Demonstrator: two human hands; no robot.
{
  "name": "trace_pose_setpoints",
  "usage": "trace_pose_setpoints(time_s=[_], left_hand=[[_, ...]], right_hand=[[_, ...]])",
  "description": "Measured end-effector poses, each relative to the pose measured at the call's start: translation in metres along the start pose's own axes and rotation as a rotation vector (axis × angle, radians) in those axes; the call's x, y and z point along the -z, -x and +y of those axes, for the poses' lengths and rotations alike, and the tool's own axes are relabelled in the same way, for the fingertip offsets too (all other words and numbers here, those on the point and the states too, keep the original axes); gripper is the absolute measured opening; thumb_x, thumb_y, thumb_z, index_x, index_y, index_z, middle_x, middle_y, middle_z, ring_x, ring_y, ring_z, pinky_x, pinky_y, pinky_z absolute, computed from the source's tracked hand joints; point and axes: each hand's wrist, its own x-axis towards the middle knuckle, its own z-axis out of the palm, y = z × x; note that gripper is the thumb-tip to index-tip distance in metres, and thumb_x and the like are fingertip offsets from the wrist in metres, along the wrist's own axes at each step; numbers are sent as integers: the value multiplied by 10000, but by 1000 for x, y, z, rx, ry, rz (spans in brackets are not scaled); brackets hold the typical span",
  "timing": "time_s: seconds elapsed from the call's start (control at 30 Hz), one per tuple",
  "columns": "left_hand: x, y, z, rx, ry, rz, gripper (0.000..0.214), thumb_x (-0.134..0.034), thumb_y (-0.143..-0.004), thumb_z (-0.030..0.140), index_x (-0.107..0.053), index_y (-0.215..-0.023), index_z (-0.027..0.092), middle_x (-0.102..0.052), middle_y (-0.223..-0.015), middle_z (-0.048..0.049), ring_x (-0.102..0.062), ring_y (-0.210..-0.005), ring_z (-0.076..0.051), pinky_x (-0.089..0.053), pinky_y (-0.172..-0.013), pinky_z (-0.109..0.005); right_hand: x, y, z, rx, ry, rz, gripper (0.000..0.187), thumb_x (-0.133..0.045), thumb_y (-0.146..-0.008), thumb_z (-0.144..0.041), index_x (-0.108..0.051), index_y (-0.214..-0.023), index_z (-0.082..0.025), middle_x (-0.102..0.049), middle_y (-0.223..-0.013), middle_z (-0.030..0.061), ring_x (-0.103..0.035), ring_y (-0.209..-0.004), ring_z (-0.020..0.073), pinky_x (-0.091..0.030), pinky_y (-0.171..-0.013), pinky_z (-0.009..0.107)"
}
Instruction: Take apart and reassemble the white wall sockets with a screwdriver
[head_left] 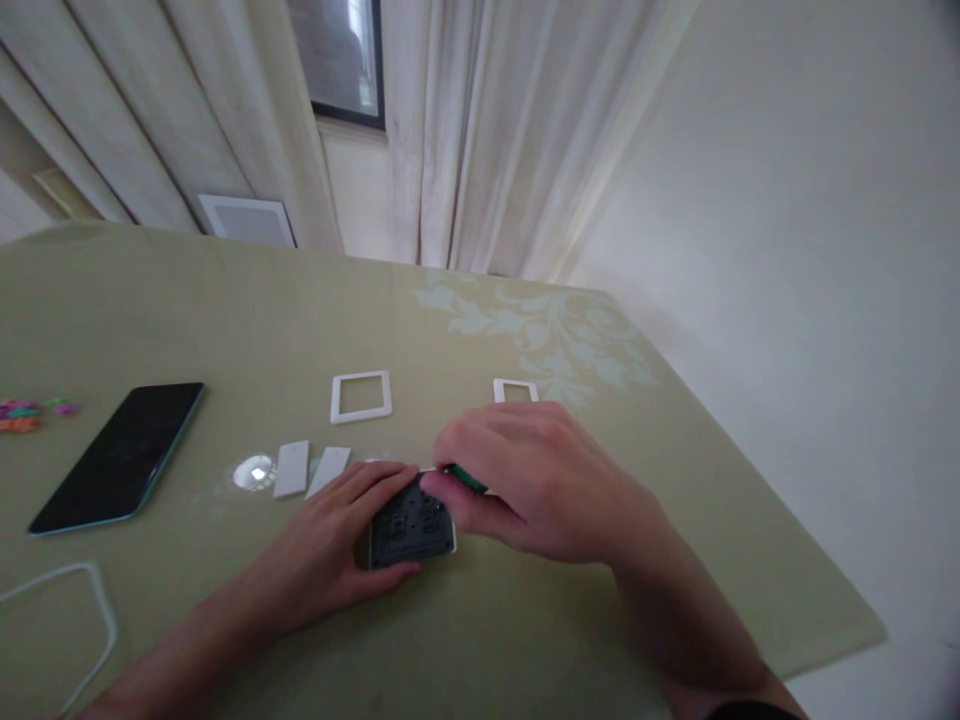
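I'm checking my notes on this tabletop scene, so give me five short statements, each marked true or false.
1. The left hand grips the dark module by its edges. True.
2. The right hand holds something red. False: the right hand holds a green object.
3. Two white frames lie beyond the hands. True.
4. The dark-screened device lies right of both hands. False: the device lies to their left.
5. Two white panels lie side by side. True.

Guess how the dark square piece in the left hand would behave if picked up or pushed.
The dark square piece is probably stiff: its visible edges look straight in the left hand. Being flat-looking and square, it would likely slide rather than roll. Its bumpy face might aid grip.
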Motion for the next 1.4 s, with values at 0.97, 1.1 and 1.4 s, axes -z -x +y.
trace_pose_setpoints(time_s=[0.97,1.1,1.4], left_hand=[[1,1,-6,-7,-5,-3,809,-775,-897,479,-390,-1599,360,-608,-1506,-76,-639,-1322,-355,-588,-1079,-495],[3,0,-5,-25,-4,-5,822,-784,-889,492,-385,-1595,360,-611,-1498,-88,-651,-1302,-363,-597,-1065,-511],[6,-1,-2,-28,17,-2,810,-779,-901,486,-381,-1598,377,-617,-1502,-76,-653,-1307,-368,-591,-1082,-530]], right_hand=[[4,2,-5,-94,18,-22,196,-492,-1076,-320,-635,-1147,-208,-732,-969,45,-633,-885,183,-431,-798,307],[2,2,-5,-228,111,60,261,-533,-1053,-431,-657,-1064,-201,-701,-813,30,-607,-770,187,-408,-722,310],[0,0,-9,-186,126,77,236,-507,-1048,-389,-660,-1004,-215,-678,-734,11,-556,-689,174,-392,-701,312]])
